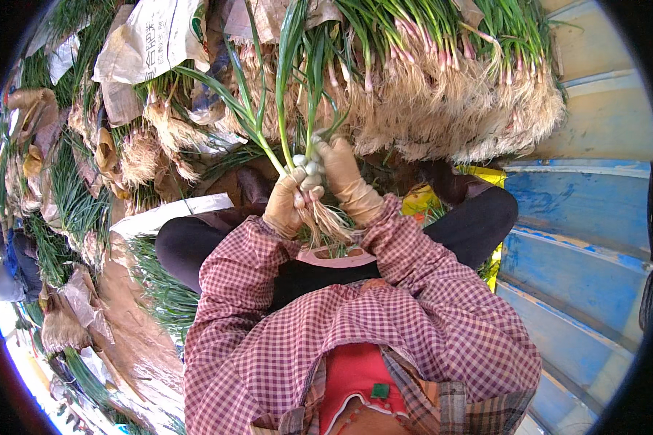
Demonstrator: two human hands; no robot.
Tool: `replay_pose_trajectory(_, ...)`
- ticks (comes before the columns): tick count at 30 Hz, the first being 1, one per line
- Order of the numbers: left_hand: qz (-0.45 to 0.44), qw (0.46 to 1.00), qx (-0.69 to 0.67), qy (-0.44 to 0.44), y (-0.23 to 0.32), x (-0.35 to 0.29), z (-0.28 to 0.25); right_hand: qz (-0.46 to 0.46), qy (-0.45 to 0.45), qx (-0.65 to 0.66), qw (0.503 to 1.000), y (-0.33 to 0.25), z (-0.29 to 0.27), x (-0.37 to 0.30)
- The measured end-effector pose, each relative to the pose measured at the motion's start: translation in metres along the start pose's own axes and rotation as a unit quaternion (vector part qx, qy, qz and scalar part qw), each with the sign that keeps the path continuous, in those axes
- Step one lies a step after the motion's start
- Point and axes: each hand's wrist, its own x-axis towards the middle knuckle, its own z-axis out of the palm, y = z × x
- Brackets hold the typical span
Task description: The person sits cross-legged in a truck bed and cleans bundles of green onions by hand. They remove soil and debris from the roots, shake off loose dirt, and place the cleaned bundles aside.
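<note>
Heaped green onions (442, 87) and blue boards (595, 210) behind. Item: small onion bunch (306, 168), light, limp-leaved, bruisable; best held at white bulbs. Left hand (286, 206) and right hand (345, 177), gloved, both closed round it above lap.

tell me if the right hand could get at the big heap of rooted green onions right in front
Probably yes: the right hand is gripping a small onion bunch, but the heap lies just beyond it with nothing between.

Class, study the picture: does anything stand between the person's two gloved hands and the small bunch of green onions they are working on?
Nothing visible does. The left hand and right hand are both closed directly around the bunch of green onions near its white bases, roots hanging below. The big pile of green onions lies beyond.
</note>
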Motion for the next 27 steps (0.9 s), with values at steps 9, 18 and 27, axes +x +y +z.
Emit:
replay_pose_trajectory(9, 0.032, 0.956, 0.234, -0.176, 0.015, -0.031, 0.05, -0.008, 0.149, -0.406, 0.902, 0.096, -0.084, 0.055)
replay_pose_trajectory(18, 0.167, 0.914, 0.173, -0.326, 0.162, -0.096, 0.24, -0.098, -0.06, -0.275, 0.954, 0.01, -0.005, 0.016)
replay_pose_trajectory(27, 0.051, 0.986, 0.14, -0.077, 0.131, 0.029, 0.115, -0.347, -0.042, -0.525, 0.776, 0.067, -0.046, 0.064)
